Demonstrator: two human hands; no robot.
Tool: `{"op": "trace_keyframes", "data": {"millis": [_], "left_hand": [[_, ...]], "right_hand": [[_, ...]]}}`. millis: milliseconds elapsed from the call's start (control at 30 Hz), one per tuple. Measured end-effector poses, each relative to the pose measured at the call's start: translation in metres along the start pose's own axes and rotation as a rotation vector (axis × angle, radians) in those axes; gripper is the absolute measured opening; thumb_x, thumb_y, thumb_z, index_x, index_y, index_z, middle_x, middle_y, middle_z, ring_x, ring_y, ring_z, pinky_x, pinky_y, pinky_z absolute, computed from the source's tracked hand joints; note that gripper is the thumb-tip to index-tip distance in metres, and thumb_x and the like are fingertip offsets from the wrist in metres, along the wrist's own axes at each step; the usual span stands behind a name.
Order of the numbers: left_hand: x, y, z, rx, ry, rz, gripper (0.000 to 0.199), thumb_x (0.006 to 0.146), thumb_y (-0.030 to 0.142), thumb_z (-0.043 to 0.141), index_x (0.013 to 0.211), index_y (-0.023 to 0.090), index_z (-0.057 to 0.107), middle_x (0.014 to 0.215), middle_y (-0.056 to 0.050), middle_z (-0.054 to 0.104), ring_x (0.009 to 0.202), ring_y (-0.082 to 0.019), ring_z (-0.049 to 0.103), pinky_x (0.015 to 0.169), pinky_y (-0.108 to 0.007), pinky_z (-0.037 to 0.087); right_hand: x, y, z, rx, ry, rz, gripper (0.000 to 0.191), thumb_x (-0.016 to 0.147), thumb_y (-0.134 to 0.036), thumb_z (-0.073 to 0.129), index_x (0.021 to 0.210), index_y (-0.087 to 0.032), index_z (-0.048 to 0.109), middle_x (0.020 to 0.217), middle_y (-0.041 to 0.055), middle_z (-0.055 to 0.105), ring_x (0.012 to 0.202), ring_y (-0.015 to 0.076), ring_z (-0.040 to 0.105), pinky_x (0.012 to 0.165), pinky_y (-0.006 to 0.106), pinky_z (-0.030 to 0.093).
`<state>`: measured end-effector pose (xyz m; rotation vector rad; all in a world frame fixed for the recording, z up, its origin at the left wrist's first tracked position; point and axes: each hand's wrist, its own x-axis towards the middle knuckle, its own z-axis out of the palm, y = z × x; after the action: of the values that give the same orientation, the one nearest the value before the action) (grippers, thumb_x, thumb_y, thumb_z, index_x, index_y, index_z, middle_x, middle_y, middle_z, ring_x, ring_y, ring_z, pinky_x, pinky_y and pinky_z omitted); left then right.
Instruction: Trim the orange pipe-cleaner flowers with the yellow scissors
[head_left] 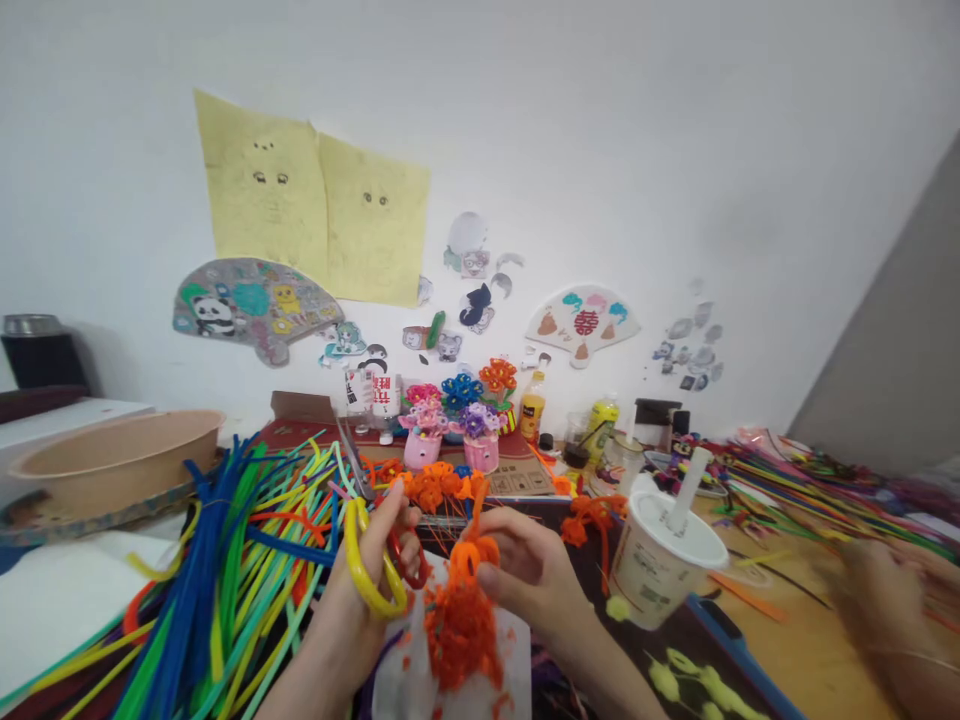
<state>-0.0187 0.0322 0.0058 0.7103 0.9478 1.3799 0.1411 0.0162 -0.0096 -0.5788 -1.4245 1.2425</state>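
Left of the cup (pixel 651 568), orange loops (pixel 469 556) are pinched by the right hand (pixel 536 572); farther left, scissors (pixel 353 550) are gripped in the left hand's (pixel 376 550) curled fingers; blades should be angled clear

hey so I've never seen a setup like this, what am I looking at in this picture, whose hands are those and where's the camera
There's no machine here: these are a person's two bare hands. The only picture comes from a camera worn on that person's head, looking forward and down.

The left hand holds scissors with a yellow and a red handle, blades pointing up. The right hand pinches an orange fuzzy piece above a pile of orange scraps.

On the left lie many coloured fuzzy stems. On the right stands a white cup with a wide straw. Behind are small pink pots of fuzzy flowers. The blurred hand at far right belongs to someone else.
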Motion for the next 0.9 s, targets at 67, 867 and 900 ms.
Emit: {"op": "trace_keyframes", "data": {"millis": [67, 867, 900], "left_hand": [[0.000, -0.001, -0.002, 0.103, -0.015, 0.048, 0.041, 0.066, 0.061, 0.065, 0.067, 0.021, 0.054, 0.042, 0.011, 0.038, 0.035, -0.006, 0.032, 0.038, -0.019, 0.029], [-0.010, -0.011, 0.001, 1.390, -0.165, 0.379, 0.023, 0.081, 0.047, 0.045, 0.079, 0.025, 0.049, 0.081, -0.005, 0.066, 0.075, -0.025, 0.061, 0.065, -0.031, 0.039], [-0.010, -0.010, 0.001, 1.385, -0.166, 0.376, 0.023, 0.081, 0.046, 0.046, 0.080, 0.024, 0.051, 0.083, -0.005, 0.066, 0.076, -0.026, 0.062, 0.066, -0.031, 0.040]], "right_hand": [[0.002, 0.001, 0.000, -0.221, 0.121, -0.126, 0.023, 0.074, -0.029, 0.076, 0.093, -0.021, 0.065, 0.089, 0.0026, 0.068, 0.083, 0.0167, 0.065, 0.074, 0.025, 0.050], [0.005, -0.001, -0.010, -0.970, 0.420, -0.504, 0.016, 0.081, -0.014, 0.063, 0.096, -0.017, 0.063, 0.089, 0.0055, 0.068, 0.084, 0.0193, 0.066, 0.076, 0.025, 0.051], [0.005, -0.002, -0.010, -0.967, 0.409, -0.501, 0.016, 0.081, -0.014, 0.063, 0.097, -0.017, 0.063, 0.090, 0.0056, 0.068, 0.085, 0.0195, 0.066, 0.077, 0.025, 0.051]]}}
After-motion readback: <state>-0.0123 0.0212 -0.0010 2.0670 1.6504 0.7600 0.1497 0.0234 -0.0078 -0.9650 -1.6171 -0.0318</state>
